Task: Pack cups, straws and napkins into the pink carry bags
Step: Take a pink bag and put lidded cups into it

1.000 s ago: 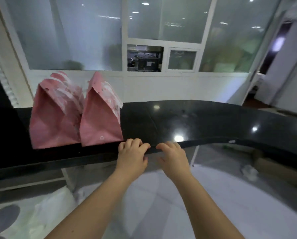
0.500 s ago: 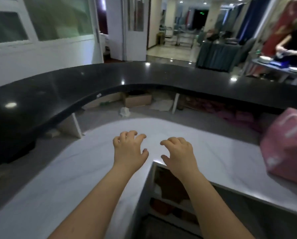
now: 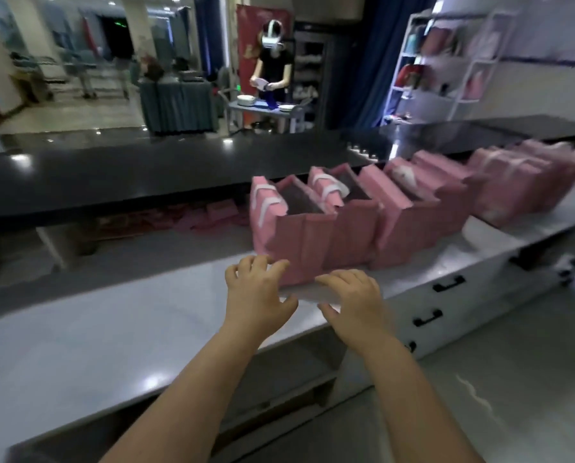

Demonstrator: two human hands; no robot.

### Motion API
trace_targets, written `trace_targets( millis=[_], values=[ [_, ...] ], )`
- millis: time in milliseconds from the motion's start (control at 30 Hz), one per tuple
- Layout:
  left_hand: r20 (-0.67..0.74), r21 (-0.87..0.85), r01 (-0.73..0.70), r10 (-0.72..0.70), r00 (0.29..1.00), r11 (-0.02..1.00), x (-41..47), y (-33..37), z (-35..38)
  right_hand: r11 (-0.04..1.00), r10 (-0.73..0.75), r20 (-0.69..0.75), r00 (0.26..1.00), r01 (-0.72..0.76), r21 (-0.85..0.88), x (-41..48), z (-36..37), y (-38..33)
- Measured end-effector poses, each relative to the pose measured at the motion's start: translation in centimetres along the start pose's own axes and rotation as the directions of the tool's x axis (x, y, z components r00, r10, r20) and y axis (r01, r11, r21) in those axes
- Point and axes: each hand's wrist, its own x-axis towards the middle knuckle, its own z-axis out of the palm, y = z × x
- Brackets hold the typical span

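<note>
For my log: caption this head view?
Left hand and right hand, empty, hover before the nearest open pink bag on the counter.

Both hands (image 3: 308, 297) outstretched, fingers spread

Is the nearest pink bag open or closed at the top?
Open: the nearest pink bag stands upright, mouth spread, its dark inside showing. Contents: cannot tell.

A row of open pink paper carry bags (image 3: 316, 235) with white handles stands on a pale grey worktop (image 3: 112, 329). The left hand (image 3: 257, 290) and right hand (image 3: 354, 300) hover before the nearest bag, fingers loosely spread, holding nothing. A glossy black counter (image 3: 129, 175) runs behind the row.
</note>
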Motion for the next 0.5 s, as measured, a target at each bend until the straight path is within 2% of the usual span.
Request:
trace_targets(
  millis=[167, 267, 500],
  values=[
    [0.006, -0.087, -0.174, 0.175, 0.984, 0.981, 7.6, 12.9, 5.6, 0.983, 0.163, -0.098, 0.982, -0.169, -0.064, -0.2, -5.4, 13.2],
    [0.061, -0.172, -0.252, 0.266, 0.962, 0.952, 9.2, 19.8, 9.8, 0.951, 0.287, -0.118, 0.951, -0.297, -0.084, -2.0, -7.1, 19.9],
    [0.195, -0.303, -0.389, 0.456, 0.869, 0.87, 10.3, 32.0, 18.5, 0.806, 0.573, -0.169, 0.802, -0.589, -0.06, -8.1, -8.8, 31.2]
  ],
)
